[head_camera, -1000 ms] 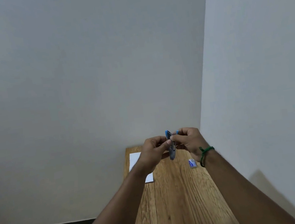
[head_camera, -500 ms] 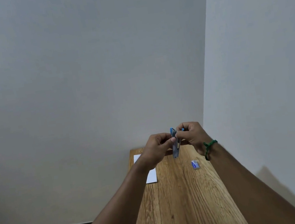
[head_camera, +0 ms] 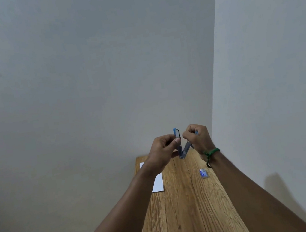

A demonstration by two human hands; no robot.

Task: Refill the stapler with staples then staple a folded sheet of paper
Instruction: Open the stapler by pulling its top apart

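Both hands are holding the stapler (head_camera: pixel 181 152) up above the far end of the desk (head_camera: pixel 190 209), and it is hanging open in a V. The left hand (head_camera: pixel 162 149) is pinching the upright, blue-tipped half, while the right hand (head_camera: pixel 198 137) is gripping the tilted half with curled fingers. A white sheet of paper (head_camera: pixel 157 184) is lying on the desk under the left forearm. A small box of staples (head_camera: pixel 204 173) is sitting near the right wrist, which is wearing a green band (head_camera: pixel 211 152).

left hand (head_camera: pixel 163 149): left of stapler (head_camera: pixel 180 151), fingers curled, thumb pinching its upright half
right hand (head_camera: pixel 197 137): right of stapler, fingers curled around its tilted half
arms: both outstretched, forearms converging toward stapler
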